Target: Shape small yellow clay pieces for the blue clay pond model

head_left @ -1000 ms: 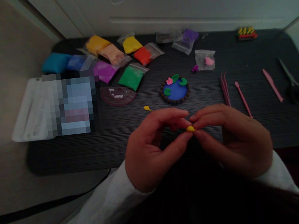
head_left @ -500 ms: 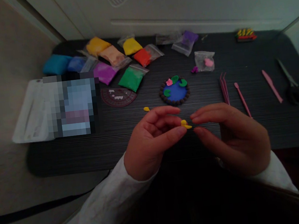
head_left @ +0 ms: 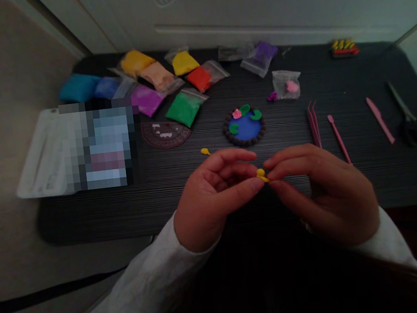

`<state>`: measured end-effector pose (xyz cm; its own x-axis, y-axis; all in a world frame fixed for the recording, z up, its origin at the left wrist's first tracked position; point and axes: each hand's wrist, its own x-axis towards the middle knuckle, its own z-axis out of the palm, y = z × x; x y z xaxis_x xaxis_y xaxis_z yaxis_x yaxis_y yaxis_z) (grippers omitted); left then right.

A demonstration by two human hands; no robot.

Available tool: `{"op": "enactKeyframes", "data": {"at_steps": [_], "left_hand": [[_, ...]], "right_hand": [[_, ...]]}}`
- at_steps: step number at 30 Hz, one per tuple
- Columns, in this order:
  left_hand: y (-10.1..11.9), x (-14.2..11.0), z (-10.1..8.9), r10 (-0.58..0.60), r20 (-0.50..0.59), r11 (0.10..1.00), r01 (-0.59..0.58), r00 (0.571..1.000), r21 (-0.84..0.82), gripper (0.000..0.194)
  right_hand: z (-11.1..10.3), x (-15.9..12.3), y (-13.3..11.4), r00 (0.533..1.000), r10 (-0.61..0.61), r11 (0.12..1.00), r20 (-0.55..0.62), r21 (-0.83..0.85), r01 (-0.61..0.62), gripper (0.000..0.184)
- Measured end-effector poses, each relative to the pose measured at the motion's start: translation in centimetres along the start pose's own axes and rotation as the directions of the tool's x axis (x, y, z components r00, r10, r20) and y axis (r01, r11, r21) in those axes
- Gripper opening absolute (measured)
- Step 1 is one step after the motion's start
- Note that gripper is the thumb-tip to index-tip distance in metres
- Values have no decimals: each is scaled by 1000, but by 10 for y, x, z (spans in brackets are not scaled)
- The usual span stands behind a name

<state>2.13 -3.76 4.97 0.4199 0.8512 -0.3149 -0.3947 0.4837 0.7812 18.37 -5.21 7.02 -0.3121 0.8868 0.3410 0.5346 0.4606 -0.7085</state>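
Note:
Between the fingertips of my left hand (head_left: 208,201) is a small yellow clay figure (head_left: 260,174), with a round knob above a pointed part. My right hand (head_left: 329,193) pinches the pointed right end of it between thumb and fingers. Both hands are raised over the front of the dark table. Just beyond my left hand lies another yellow clay piece (head_left: 205,151), round with a thin tail partly hidden by the hand. Behind the hands sits a clay pond (head_left: 245,126), blue with a dark brown beaded rim, green leaves and a pink flower.
Bags of coloured clay, among them a green one (head_left: 184,108), lie at the back left. A protractor (head_left: 166,134) with white bits and a white tray (head_left: 48,154) are left. Tweezers (head_left: 314,124), a pink tool (head_left: 339,139), a pink knife (head_left: 380,119) and scissors (head_left: 409,116) lie right.
The clay figure was turned so its round knob came up into view. My right hand let go of it, moved slightly away, then closed on its pointed end again.

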Motion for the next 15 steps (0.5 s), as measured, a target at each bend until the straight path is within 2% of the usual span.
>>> {"op": "enactKeyframes", "data": {"at_steps": [9,15], "left_hand": [[1,1,0,18,-3,999,-18,1000,47,28],[1,1,0,9,-6,998,-9,1000,67,27]], "right_hand": [[-2,-2,0,999,-23,999,-22,-41,23,19],[-4,0,-1,999,-35,995,-2,-88,35,13]]}}
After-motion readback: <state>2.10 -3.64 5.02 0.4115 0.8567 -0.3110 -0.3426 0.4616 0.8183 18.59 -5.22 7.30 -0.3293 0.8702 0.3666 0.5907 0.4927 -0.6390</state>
